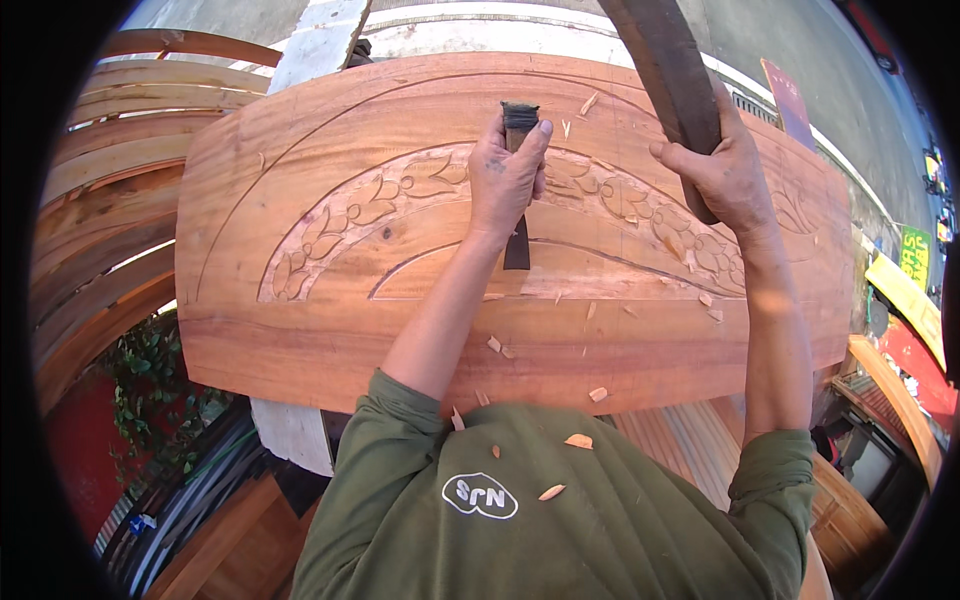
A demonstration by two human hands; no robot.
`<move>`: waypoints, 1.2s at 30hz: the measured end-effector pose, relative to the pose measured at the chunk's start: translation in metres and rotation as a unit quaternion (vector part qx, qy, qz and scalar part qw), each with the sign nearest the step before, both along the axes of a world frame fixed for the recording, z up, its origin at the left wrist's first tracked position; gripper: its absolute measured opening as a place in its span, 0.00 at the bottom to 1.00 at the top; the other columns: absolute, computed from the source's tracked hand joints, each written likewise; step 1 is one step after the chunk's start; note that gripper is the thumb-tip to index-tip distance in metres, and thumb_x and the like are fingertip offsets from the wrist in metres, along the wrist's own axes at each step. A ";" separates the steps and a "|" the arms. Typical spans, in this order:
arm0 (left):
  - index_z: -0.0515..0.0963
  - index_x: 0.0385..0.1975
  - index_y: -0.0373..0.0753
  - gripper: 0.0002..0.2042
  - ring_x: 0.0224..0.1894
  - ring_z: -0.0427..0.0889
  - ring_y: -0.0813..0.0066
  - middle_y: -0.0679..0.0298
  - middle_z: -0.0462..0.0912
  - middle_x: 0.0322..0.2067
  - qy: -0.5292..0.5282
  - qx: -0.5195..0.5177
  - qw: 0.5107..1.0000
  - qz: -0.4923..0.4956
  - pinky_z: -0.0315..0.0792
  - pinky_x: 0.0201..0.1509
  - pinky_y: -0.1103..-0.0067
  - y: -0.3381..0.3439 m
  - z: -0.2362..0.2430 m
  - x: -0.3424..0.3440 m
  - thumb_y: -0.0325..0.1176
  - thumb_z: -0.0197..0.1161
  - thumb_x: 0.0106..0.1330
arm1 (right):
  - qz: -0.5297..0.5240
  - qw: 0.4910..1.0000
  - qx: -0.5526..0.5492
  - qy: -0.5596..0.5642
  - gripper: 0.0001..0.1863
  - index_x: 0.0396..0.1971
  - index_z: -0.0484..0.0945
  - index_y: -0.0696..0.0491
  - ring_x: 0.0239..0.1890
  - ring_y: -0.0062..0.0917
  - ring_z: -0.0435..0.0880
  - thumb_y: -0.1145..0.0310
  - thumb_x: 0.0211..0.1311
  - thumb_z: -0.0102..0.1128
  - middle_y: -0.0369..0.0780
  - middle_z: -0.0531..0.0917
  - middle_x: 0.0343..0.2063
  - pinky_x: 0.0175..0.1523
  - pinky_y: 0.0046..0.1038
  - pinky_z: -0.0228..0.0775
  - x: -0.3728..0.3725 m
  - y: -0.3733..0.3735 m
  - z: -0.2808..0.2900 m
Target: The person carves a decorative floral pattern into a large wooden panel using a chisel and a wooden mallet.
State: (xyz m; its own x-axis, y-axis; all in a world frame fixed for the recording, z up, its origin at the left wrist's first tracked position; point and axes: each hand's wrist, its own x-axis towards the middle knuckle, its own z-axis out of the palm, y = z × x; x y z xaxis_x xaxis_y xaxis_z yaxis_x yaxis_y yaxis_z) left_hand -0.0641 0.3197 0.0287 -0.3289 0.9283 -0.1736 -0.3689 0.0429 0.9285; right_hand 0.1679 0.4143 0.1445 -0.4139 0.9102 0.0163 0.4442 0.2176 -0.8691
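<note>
My left hand (502, 185) is wrapped round a chisel (517, 248), its thumb along the handle. Black banding covers the handle's top end, and the flat dark blade points down toward me, its edge at the smooth area beneath a carved arch. In my right hand (738, 182) is a thick dark wooden club (668, 70), raised over the right part of the board and slanting up to the far left. Below both hands lies a broad reddish wooden board (330, 345), with a band of carved leaves and flowers (365, 200) curving across it.
Loose wood chips (598, 394) are scattered over the board and on my green shirt (600, 500). Stacked curved planks (110, 145) stand at the left. A pale plank (318, 45) shows beyond the board's far edge. Wooden pieces (850, 520) lie at the lower right.
</note>
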 end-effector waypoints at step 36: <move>0.79 0.49 0.37 0.14 0.17 0.75 0.88 0.74 0.79 0.22 0.021 -0.020 1.000 0.005 0.67 0.19 0.85 -0.014 -0.016 0.012 0.39 0.74 0.77 | 0.218 0.934 -0.020 -0.281 0.55 0.84 0.63 0.43 0.46 0.39 0.89 0.67 0.51 0.75 0.46 0.89 0.37 0.58 0.42 0.79 -0.025 0.070 -0.050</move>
